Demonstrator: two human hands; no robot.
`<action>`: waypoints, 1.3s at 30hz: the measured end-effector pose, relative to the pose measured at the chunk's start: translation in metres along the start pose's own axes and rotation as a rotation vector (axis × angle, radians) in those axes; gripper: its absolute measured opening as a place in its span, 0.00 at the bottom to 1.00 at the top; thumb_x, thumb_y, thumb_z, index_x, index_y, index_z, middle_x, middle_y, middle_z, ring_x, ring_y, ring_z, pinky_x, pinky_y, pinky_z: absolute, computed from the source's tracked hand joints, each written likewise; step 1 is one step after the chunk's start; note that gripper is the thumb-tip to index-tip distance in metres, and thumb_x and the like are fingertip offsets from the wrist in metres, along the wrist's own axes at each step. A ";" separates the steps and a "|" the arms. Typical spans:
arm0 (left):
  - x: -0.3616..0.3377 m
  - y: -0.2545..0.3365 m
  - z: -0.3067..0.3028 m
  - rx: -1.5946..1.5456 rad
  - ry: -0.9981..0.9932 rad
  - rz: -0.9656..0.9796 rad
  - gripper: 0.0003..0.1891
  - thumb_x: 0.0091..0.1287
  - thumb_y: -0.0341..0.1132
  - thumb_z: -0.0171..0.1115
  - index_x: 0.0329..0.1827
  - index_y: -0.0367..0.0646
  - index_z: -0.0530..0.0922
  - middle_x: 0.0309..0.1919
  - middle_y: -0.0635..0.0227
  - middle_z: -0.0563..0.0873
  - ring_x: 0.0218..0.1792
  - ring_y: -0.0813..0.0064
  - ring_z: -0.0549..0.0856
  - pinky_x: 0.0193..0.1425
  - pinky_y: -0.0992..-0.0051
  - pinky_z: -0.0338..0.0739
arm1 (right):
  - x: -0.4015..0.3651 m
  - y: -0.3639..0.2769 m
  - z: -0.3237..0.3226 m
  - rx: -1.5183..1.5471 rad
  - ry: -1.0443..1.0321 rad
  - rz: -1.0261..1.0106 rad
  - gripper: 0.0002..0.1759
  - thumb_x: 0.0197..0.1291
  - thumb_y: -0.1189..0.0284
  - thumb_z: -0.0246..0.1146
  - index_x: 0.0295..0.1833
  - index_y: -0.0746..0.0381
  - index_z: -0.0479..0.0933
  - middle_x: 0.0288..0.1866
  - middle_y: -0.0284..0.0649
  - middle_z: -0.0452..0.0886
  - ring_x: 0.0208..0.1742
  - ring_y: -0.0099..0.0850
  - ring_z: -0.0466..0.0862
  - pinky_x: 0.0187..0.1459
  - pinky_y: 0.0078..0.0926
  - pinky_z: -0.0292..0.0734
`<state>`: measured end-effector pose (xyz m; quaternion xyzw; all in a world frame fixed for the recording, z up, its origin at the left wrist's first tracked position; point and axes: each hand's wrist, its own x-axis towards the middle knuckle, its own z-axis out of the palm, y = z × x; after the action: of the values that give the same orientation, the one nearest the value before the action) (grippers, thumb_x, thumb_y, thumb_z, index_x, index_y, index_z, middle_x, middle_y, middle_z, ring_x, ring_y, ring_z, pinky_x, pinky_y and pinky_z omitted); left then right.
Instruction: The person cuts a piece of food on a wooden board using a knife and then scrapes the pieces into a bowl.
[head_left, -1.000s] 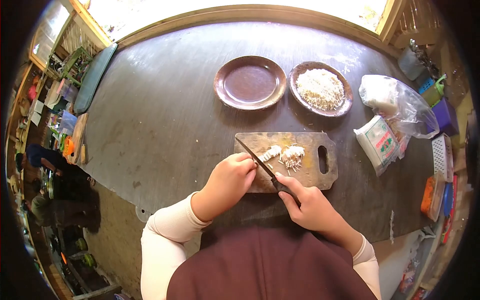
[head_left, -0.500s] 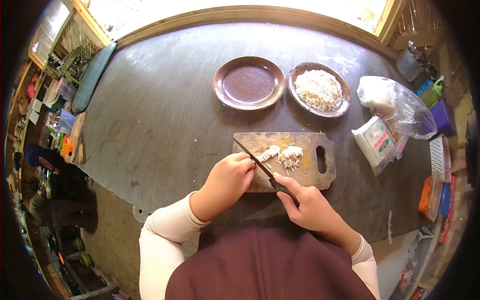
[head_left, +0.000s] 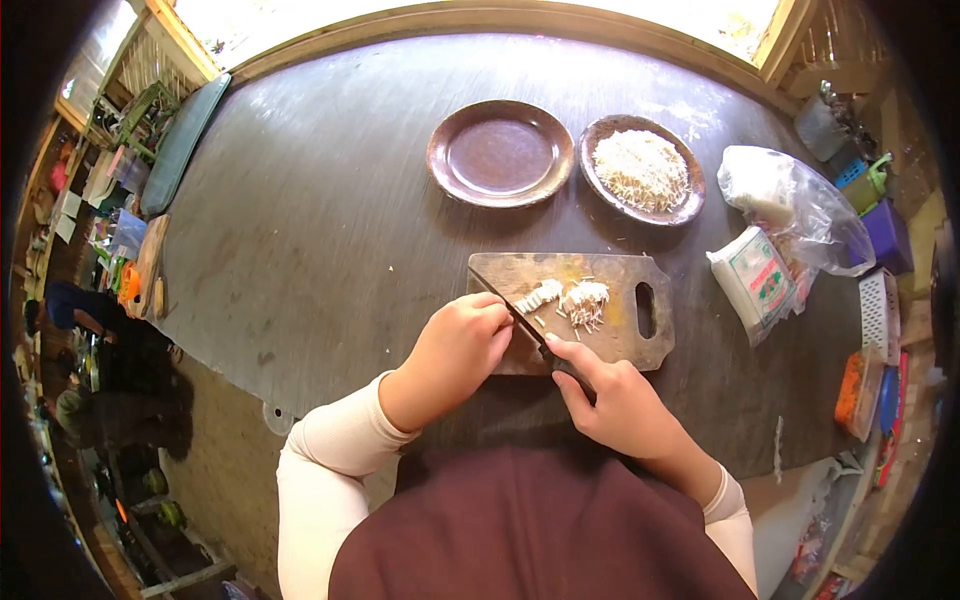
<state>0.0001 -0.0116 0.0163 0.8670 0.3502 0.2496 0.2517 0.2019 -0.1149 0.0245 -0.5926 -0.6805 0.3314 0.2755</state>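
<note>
My right hand [head_left: 608, 392] is wrapped round the dark handle of a knife [head_left: 527, 326], its blade slanting up and left across a wooden cutting board [head_left: 620, 345]. Close against the blade, my left hand [head_left: 462, 338] has its fingers curled at the board's left edge; whatever they hold is hidden. Right of the blade lie white slices [head_left: 541, 295] in a row and a small heap of thin white strips [head_left: 585, 303]. Behind the board stand a bare brown plate [head_left: 500, 191] and a second brown plate [head_left: 655, 211] piled with white shreds [head_left: 640, 168].
A white printed packet [head_left: 755, 280] and a clear plastic bag [head_left: 800, 205] lie at the right. Further right are a white perforated basket [head_left: 880, 315] and a tub with orange contents [head_left: 853, 395]. Other people [head_left: 85, 315] are at the far left.
The whole view has shifted slightly, so the board and plates appear a little higher. Both hands and the knife keep nearly the same place on the board.
</note>
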 end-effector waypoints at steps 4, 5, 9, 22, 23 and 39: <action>0.001 0.001 0.000 0.007 -0.016 -0.008 0.04 0.60 0.26 0.67 0.34 0.33 0.83 0.36 0.54 0.87 0.37 0.51 0.87 0.44 0.62 0.82 | 0.001 -0.002 0.001 -0.034 0.016 0.025 0.21 0.67 0.68 0.63 0.65 0.52 0.75 0.20 0.54 0.80 0.24 0.55 0.83 0.29 0.50 0.78; 0.001 0.001 -0.001 0.013 -0.007 -0.011 0.04 0.60 0.27 0.67 0.33 0.33 0.83 0.37 0.53 0.87 0.37 0.51 0.87 0.44 0.62 0.82 | 0.002 -0.003 -0.001 -0.028 0.030 0.013 0.21 0.67 0.68 0.63 0.65 0.52 0.75 0.20 0.54 0.80 0.24 0.55 0.83 0.29 0.50 0.78; 0.000 0.002 0.000 0.021 0.001 -0.014 0.05 0.61 0.28 0.67 0.33 0.33 0.83 0.37 0.53 0.87 0.37 0.51 0.87 0.44 0.62 0.82 | 0.001 -0.003 -0.007 0.065 -0.004 0.040 0.21 0.68 0.69 0.62 0.65 0.54 0.74 0.21 0.56 0.79 0.26 0.57 0.83 0.29 0.49 0.76; -0.001 0.000 0.002 0.045 -0.015 -0.012 0.05 0.62 0.27 0.65 0.35 0.33 0.84 0.37 0.54 0.87 0.39 0.51 0.86 0.46 0.62 0.82 | -0.007 -0.004 -0.009 0.085 -0.013 -0.007 0.20 0.68 0.73 0.62 0.64 0.59 0.73 0.20 0.55 0.77 0.23 0.54 0.81 0.27 0.46 0.74; -0.001 0.000 0.001 0.044 -0.016 -0.004 0.05 0.62 0.27 0.65 0.35 0.33 0.84 0.37 0.54 0.87 0.39 0.51 0.86 0.46 0.61 0.82 | -0.007 -0.004 -0.009 0.082 -0.019 -0.006 0.20 0.68 0.73 0.62 0.64 0.59 0.73 0.20 0.55 0.77 0.23 0.54 0.81 0.27 0.46 0.74; -0.001 -0.002 0.002 0.046 -0.031 -0.009 0.05 0.63 0.28 0.65 0.34 0.34 0.83 0.36 0.54 0.85 0.39 0.51 0.85 0.45 0.60 0.81 | -0.001 -0.008 -0.002 0.060 -0.001 0.034 0.21 0.67 0.71 0.63 0.64 0.58 0.74 0.21 0.56 0.79 0.24 0.55 0.82 0.29 0.48 0.75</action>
<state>-0.0005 -0.0112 0.0132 0.8748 0.3558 0.2270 0.2381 0.1988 -0.1163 0.0323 -0.5952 -0.6603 0.3567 0.2872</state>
